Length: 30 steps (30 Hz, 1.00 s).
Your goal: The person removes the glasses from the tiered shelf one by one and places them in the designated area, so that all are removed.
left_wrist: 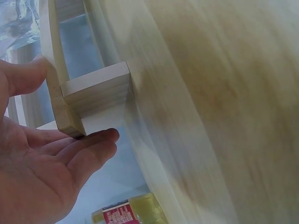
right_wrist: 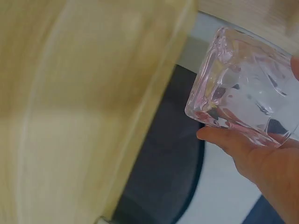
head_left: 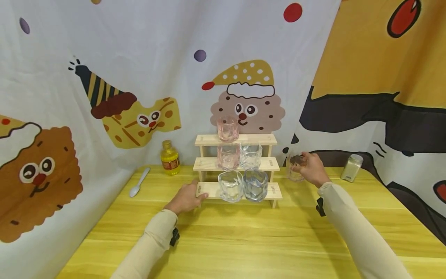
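Observation:
A three-step wooden rack [head_left: 208, 190] holds several faceted glasses: a pink glass [head_left: 228, 129] on top, a pink and a clear glass [head_left: 251, 155] on the middle step, a clear glass [head_left: 230, 186] and a bluish glass [head_left: 256, 186] on the lowest. My left hand [head_left: 186, 197] grips the left end of the lowest step; in the left wrist view, the thumb of the left hand [left_wrist: 42, 154] lies on one side of the board [left_wrist: 70, 116], the fingers on the other. Right of the rack, my right hand [head_left: 311, 168] holds a pinkish glass [right_wrist: 243, 88], fingers around its side.
On the wooden table [head_left: 223, 240], a yellow bottle [head_left: 170, 159] and a grey-white spoon [head_left: 139, 183] are left of the rack. A small jar [head_left: 352, 168] with pale contents stands at the far right. A patterned curtain [head_left: 146, 46] hangs behind.

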### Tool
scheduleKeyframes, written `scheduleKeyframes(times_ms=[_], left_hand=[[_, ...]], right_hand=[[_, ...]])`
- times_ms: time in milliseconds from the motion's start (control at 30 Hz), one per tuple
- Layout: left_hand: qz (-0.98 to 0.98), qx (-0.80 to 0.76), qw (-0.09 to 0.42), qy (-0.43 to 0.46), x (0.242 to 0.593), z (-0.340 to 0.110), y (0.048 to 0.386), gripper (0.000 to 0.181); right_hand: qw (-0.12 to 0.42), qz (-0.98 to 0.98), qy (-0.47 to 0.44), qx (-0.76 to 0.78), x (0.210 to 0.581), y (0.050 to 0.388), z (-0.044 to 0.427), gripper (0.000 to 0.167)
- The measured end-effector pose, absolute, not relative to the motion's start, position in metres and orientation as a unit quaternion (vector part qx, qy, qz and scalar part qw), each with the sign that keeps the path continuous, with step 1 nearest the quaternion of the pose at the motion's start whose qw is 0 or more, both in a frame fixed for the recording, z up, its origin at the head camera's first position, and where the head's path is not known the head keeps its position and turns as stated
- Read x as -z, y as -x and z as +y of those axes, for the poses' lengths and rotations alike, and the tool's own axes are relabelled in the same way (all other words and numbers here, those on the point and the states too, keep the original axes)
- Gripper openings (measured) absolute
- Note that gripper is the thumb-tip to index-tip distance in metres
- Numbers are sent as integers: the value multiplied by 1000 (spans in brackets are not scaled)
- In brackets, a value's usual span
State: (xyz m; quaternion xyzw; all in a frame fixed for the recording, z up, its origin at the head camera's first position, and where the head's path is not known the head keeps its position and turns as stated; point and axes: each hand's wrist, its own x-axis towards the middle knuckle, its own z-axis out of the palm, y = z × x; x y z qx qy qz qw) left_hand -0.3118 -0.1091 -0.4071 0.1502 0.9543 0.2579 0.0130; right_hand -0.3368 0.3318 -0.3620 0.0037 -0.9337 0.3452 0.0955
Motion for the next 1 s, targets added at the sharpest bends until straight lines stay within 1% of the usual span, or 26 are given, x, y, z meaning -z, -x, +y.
scheduleKeyframes(times_ms=[267, 367, 500, 600, 800, 1000], left_hand=[[955, -258, 17, -147, 410, -108, 313, 74], [955, -255, 16, -148, 409, -108, 313, 74], [955, -258, 16, -146, 408, -109, 313, 75], [955, -260, 16, -145, 408, -109, 313, 75], [953, -265, 15, -145, 408, -109, 313, 75], [954, -262, 14, -142, 408, -109, 312, 75]], right_hand=[[100, -938, 10, -331, 385, 345, 333, 79], [94, -939, 14, -332, 390, 349, 333, 80], [89, -940, 23, -328, 393, 354, 332, 81], [96, -940, 31, -326, 394, 357, 331, 80], [108, -932, 37, -344, 396, 363, 328, 74], [110, -930, 51, -348, 399, 365, 328, 78]])
